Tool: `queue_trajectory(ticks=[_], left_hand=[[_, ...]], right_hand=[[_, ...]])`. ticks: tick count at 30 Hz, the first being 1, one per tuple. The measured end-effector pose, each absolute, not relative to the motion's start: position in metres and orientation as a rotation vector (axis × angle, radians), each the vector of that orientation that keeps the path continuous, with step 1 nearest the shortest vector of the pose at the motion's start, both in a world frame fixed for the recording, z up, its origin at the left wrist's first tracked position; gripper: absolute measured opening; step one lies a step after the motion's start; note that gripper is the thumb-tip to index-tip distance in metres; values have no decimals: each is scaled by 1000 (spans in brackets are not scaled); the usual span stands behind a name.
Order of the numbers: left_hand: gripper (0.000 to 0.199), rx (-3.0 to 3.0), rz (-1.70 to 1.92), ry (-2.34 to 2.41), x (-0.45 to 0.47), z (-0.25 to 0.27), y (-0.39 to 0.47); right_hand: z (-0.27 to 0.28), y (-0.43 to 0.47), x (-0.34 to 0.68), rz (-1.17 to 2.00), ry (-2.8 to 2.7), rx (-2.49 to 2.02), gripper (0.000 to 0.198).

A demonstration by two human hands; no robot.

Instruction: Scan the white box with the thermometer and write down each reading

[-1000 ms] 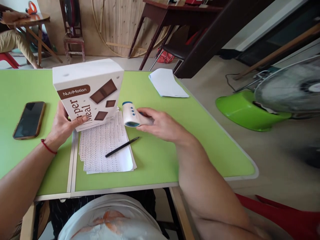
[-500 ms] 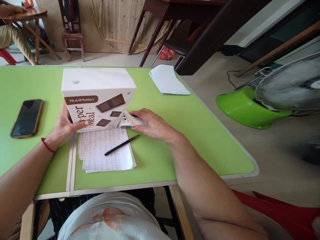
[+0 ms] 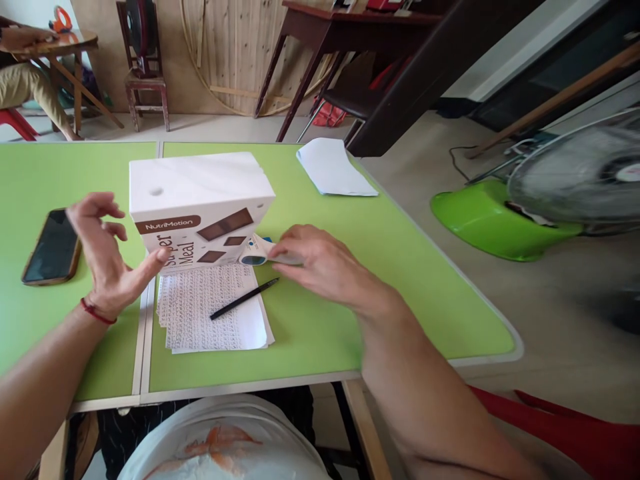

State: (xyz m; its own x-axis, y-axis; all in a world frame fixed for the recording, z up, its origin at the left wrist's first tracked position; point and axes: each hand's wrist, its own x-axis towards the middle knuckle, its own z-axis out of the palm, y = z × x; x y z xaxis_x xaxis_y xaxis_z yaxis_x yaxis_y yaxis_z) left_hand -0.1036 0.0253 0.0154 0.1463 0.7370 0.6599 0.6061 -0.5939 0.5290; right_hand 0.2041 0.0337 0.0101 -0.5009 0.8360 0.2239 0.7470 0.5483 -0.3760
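Note:
A white NutriMotion box [image 3: 200, 183] with brown bars printed on its front stands upright on the green table, over the back of some handwritten sheets [image 3: 195, 313]. My left hand [image 3: 113, 267] is open beside its left side. Its fingers are spread and raised, and the thumb tip overlaps the box's lower left; whether it touches I cannot tell. My right hand [image 3: 325, 263] grips a white handheld device [image 3: 254, 250] with a dark oval end at the box's lower right corner. Across the sheets lies a black pen [image 3: 245, 298].
A phone [image 3: 50, 247] lies left of my left hand. Folded white paper [image 3: 333, 167] rests near the table's far right edge. Right of the green table [image 3: 425, 307] stands a fan [image 3: 575, 173] by a green plastic stool [image 3: 500, 220]. A person [image 3: 30, 87] sits far left.
My left hand has let go of the box, opened, and spread its fingers up and to the left. My right hand still holds the white device near the box's corner.

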Motion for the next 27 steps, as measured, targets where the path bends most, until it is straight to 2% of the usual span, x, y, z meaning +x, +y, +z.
queue_trajectory(ticks=[2,4,7,11,15,19,23,27], left_hand=[[60,2307,2013,1292,-97,21,16],[38,2415,1946,1196,-87,25,6],[20,2683,1461,957,-72,25,-6],[20,2865,1197,787,-62,14,-11],[8,2838,1013,820,-59,4,-10],[18,2853,671,770,-54,-3,-10],[22,2890,401,691,-51,-7,-12],[29,2944,291,663,-50,-8,-13]], right_hand=[[14,22,200,333,-2573,-1170,11],[14,14,193,254,-2728,-1152,16],[8,10,187,107,-2819,-1212,22],[5,13,197,50,-2767,-1190,19],[9,10,206,113,-2364,-1263,13],[3,1,194,553,-1793,-1259,7],[-13,-5,177,1039,-1521,-1190,4],[-27,-12,169,1034,-1460,-1234,8]])
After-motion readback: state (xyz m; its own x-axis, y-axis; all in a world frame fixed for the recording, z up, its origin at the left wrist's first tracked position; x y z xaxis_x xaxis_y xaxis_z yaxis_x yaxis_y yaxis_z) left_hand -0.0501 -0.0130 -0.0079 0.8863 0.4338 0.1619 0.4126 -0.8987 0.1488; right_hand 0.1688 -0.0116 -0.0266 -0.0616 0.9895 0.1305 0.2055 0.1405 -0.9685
